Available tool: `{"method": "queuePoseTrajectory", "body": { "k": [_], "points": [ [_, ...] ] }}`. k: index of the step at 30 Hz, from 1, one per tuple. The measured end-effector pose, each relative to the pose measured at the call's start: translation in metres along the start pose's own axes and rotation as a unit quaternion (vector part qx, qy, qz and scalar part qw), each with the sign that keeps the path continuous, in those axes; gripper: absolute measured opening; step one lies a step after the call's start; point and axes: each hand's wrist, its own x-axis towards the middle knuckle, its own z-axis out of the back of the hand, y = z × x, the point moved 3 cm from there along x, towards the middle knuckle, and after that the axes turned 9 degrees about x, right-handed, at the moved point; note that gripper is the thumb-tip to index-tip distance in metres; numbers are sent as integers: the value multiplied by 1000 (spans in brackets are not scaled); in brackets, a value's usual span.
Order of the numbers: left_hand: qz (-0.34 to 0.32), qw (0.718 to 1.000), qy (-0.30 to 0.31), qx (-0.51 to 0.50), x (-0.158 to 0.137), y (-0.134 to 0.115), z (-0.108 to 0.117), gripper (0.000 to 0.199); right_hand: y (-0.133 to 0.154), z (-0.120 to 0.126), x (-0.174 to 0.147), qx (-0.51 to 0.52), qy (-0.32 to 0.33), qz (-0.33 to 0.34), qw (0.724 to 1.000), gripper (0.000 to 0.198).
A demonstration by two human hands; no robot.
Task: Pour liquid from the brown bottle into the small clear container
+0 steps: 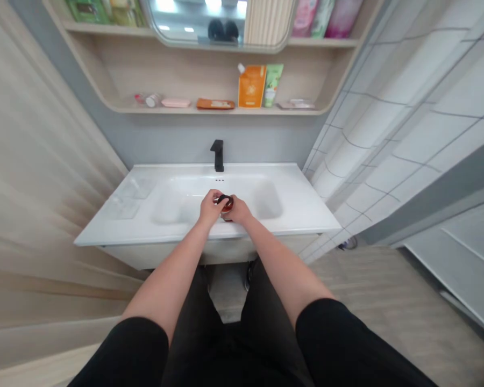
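Note:
Over the front part of the white sink (282, 185), my two hands meet around a small reddish-brown container (228, 206) with a black round top. My right hand (239, 210) wraps its side from the right. My left hand (210, 207) is closed at the black top from the left, its fingertips on the edge. Whether the top is a lid or a rim I cannot make out, since fingers cover much of it. The black faucet (218, 156) stands behind, apart from both hands.
Clear plastic boxes (125, 207) lie on the counter's left side. Above, a shelf (121, 109) holds an orange pouch (251, 87), a green tube (271, 86) and several small packs, below a mirror (201, 24). A curtain (36, 161) hangs left; a tiled wall (371, 145) rises right.

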Motion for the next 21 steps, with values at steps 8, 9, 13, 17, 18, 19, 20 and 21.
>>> {"method": "queuePoseTrajectory", "body": {
  "k": [8, 9, 13, 17, 18, 19, 20, 21],
  "points": [
    [-19, 999, 31, -10, -1, -2, 0, 35, 2, 1, 0, -15, 2, -10, 1000, 59],
    [-20, 1000, 23, -1, -1, -3, 1, 36, 3, 2, -1, -13, 4, -9, 1000, 59],
    [-18, 1000, -6, 14, -1, -2, 1, 38, 5, 3, -3, -4, 6, 0, 1000, 60],
    [-2, 1000, 2, 3, -1, -1, 0, 33, 5, 3, -3, -7, 6, -6, 1000, 61],
    [-2, 1000, 10, -6, -1, -1, 0, 33, 5, 3, -3, -9, 4, -10, 1000, 61],
    [-6, 1000, 20, -17, -1, -1, 0, 34, 4, 3, -2, -10, 2, -14, 1000, 61],
    [-11, 999, 31, -28, -1, -2, 0, 36, 3, 3, -2, -11, 0, -16, 1000, 61],
    [-17, 998, 43, -39, -1, -2, 0, 38, 3, 3, -2, -10, -2, -17, 1000, 61]
  ]
}}
